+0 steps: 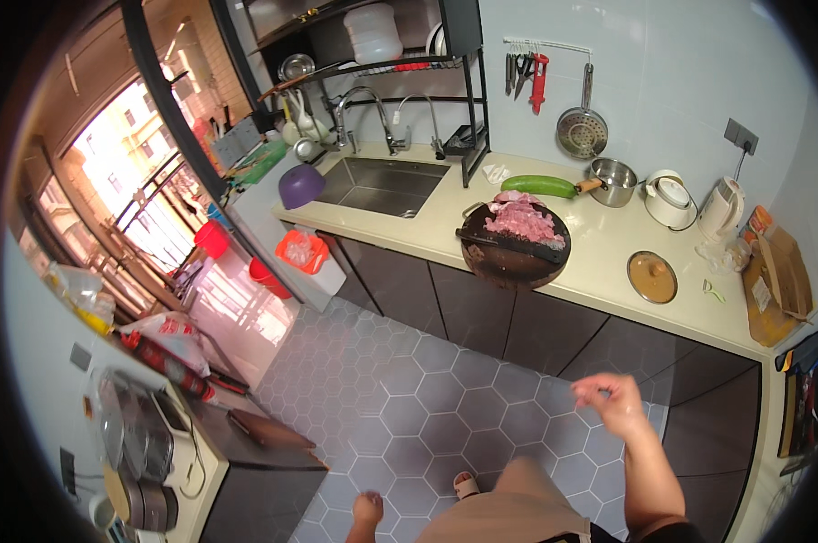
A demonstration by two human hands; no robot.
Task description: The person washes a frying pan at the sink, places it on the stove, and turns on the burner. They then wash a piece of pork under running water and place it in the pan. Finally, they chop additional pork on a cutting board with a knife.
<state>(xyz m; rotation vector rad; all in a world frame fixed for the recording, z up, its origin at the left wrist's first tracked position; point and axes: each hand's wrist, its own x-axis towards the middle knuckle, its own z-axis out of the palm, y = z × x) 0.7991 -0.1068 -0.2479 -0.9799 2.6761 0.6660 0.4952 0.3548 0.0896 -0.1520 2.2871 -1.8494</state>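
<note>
My right hand (612, 404) hangs over the tiled floor in front of the counter, fingers bent and a gap showing by the thumb, with nothing in it. Lower down, my left hand (368, 508) is curled at my side; I see no object in it. Before me on the counter (595, 271), a thick round chopping block (510, 271) reaches the front edge. Pink cut raw meat (524, 220) is heaped on its far part. A dark-bladed cleaver (531, 249) lies across the block in front of the meat. Behind stands a long green gourd (538, 185).
A steel saucepan (612, 183), white pot (670, 200), electric kettle (720, 210), lid (652, 277), peeler (713, 290) and cardboard box (779, 285) are to the right. Leftward are the sink (381, 186), purple bowl (301, 186) and lined bin (307, 258). A low cabinet (266, 502) stands at left.
</note>
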